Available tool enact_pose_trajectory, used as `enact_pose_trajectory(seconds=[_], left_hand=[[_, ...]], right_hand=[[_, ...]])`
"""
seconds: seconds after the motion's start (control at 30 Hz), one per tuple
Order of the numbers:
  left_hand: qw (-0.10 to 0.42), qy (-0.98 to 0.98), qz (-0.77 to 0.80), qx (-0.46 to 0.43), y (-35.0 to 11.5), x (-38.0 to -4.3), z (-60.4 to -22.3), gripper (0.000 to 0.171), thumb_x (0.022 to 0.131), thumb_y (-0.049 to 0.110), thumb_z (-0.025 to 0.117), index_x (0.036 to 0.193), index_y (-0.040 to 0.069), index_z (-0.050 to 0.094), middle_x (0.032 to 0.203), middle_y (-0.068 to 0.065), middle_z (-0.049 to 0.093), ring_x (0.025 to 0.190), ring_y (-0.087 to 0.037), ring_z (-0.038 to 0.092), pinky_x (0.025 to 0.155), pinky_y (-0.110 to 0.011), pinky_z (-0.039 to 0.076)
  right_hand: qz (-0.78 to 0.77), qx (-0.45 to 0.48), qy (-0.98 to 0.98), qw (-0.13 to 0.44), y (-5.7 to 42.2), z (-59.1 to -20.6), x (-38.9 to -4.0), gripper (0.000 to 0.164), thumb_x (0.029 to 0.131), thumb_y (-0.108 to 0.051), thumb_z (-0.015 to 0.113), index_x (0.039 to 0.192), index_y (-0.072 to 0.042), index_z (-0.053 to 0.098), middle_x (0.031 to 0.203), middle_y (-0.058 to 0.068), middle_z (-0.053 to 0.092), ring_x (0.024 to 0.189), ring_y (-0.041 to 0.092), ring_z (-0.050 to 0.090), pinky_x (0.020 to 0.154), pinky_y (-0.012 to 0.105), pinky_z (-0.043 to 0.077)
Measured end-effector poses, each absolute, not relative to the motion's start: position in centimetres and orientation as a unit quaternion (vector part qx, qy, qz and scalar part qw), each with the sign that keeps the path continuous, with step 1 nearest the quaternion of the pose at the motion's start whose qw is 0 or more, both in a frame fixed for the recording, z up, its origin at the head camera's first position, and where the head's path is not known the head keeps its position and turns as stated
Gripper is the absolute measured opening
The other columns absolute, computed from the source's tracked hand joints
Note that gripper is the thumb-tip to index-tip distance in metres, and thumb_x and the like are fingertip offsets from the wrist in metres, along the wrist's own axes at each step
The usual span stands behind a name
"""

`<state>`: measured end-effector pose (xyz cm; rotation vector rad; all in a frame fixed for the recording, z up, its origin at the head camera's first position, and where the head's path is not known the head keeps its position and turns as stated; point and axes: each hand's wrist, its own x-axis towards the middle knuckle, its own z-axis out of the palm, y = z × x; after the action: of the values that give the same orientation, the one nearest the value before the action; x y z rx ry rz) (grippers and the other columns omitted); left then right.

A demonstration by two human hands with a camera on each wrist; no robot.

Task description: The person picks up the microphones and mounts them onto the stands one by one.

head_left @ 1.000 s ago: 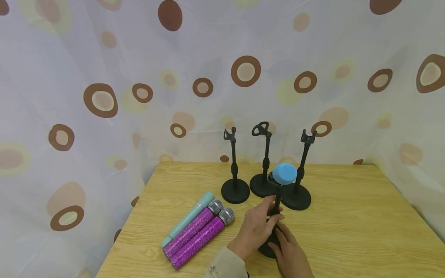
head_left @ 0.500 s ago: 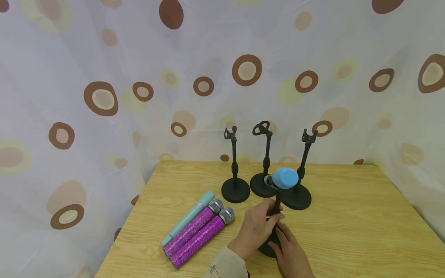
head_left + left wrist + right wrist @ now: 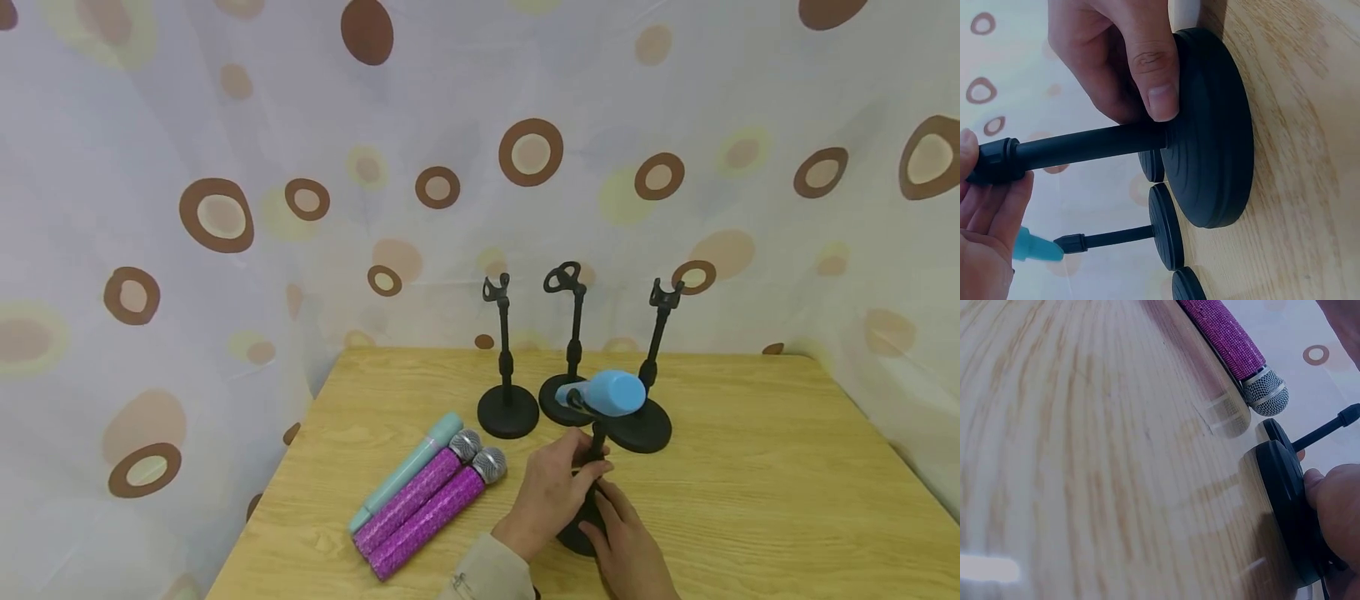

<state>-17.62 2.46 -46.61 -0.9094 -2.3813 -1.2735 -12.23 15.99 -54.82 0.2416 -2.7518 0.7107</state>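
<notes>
A black desktop microphone stand (image 3: 576, 537) stands on the table in front of me, a light-blue microphone (image 3: 617, 393) sitting tilted in its top clip. My left hand (image 3: 551, 492) grips the collar partway up the pole; in the left wrist view its fingers wrap that collar. Low down, my right hand (image 3: 632, 546) holds the foot of the pole, its thumb pressed against the round base (image 3: 1225, 137). Part of the pole is hidden behind my fingers in the head view.
Behind stand three more black microphone stands (image 3: 507, 412), (image 3: 564, 400), (image 3: 643, 429) with bare clips. Left of my hands lie a teal microphone (image 3: 408, 471) and two purple glittery microphones (image 3: 416, 500), (image 3: 435, 523), side by side. A patterned curtain (image 3: 450, 100) hangs beyond the wooden table (image 3: 765, 467).
The blue microphone's head has dropped a little and its narrower body now shows to the left, so it has swivelled on the stand. Both hands have stayed nearly in place.
</notes>
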Motion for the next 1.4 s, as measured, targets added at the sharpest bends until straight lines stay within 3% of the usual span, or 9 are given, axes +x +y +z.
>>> enact_pose_trajectory(seconds=[0.2, 0.4, 0.63, 0.87, 1.07, 1.4], left_hand=[[0.141, -0.83, -0.439, -0.314, 2.52, -17.73, -46.48, 0.028, 0.095, 0.024, 0.067, 0.119, 0.02, 0.054, 0.105, 0.007, 0.074, 0.096, 0.001, 0.07, 0.083, -0.011, 0.053], [0.155, -0.835, -0.418, -0.324, 2.44, -17.74, -46.52, 0.016, 0.097, 0.027, 0.064, 0.11, 0.02, 0.058, 0.101, 0.006, 0.074, 0.094, 0.001, 0.069, 0.08, -0.011, 0.052], [0.155, -0.839, -0.408, -0.324, 2.53, -17.76, -46.41, 0.014, 0.097, 0.029, 0.064, 0.106, 0.019, 0.063, 0.098, 0.007, 0.073, 0.091, 0.003, 0.069, 0.077, -0.008, 0.051], [0.148, -0.845, -0.41, -0.31, 2.65, -17.52, -46.37, 0.026, 0.097, 0.028, 0.064, 0.119, 0.019, 0.055, 0.102, 0.007, 0.074, 0.094, 0.002, 0.069, 0.081, -0.013, 0.053], [0.17, -0.839, -0.407, -0.317, 2.74, -17.51, -46.48, 0.016, 0.098, 0.029, 0.061, 0.109, 0.018, 0.058, 0.098, 0.007, 0.072, 0.091, 0.003, 0.068, 0.077, -0.009, 0.051], [0.192, -0.832, -0.411, -0.32, 2.87, -17.55, -46.77, 0.016, 0.097, 0.025, 0.064, 0.109, 0.015, 0.059, 0.097, 0.004, 0.073, 0.089, 0.002, 0.069, 0.076, -0.007, 0.051]], right_hand=[[0.243, 0.092, -0.952, 0.161, 16.03, -54.85, -12.34, 0.048, 0.089, -0.017, 0.073, 0.128, 0.007, 0.059, 0.138, 0.021, 0.054, 0.123, 0.038, 0.058, 0.095, 0.049, 0.053], [0.245, 0.09, -0.953, 0.151, 16.01, -54.85, -12.3, 0.048, 0.09, -0.017, 0.072, 0.129, 0.007, 0.059, 0.138, 0.022, 0.054, 0.123, 0.038, 0.058, 0.095, 0.048, 0.053], [0.245, 0.082, -0.956, 0.135, 15.97, -54.85, -12.4, 0.049, 0.091, -0.019, 0.072, 0.129, 0.008, 0.058, 0.138, 0.022, 0.053, 0.124, 0.038, 0.057, 0.096, 0.05, 0.053], [0.242, 0.085, -0.958, 0.131, 15.95, -54.67, -12.36, 0.05, 0.091, -0.019, 0.072, 0.131, 0.006, 0.058, 0.14, 0.021, 0.053, 0.126, 0.037, 0.056, 0.097, 0.049, 0.052], [0.24, 0.086, -0.957, 0.141, 15.88, -54.42, -12.21, 0.049, 0.089, -0.016, 0.073, 0.13, 0.007, 0.058, 0.138, 0.022, 0.053, 0.124, 0.038, 0.057, 0.095, 0.049, 0.053], [0.241, 0.089, -0.954, 0.154, 15.85, -54.6, -12.23, 0.05, 0.089, -0.018, 0.074, 0.13, 0.005, 0.058, 0.139, 0.021, 0.054, 0.124, 0.037, 0.058, 0.095, 0.048, 0.053]])
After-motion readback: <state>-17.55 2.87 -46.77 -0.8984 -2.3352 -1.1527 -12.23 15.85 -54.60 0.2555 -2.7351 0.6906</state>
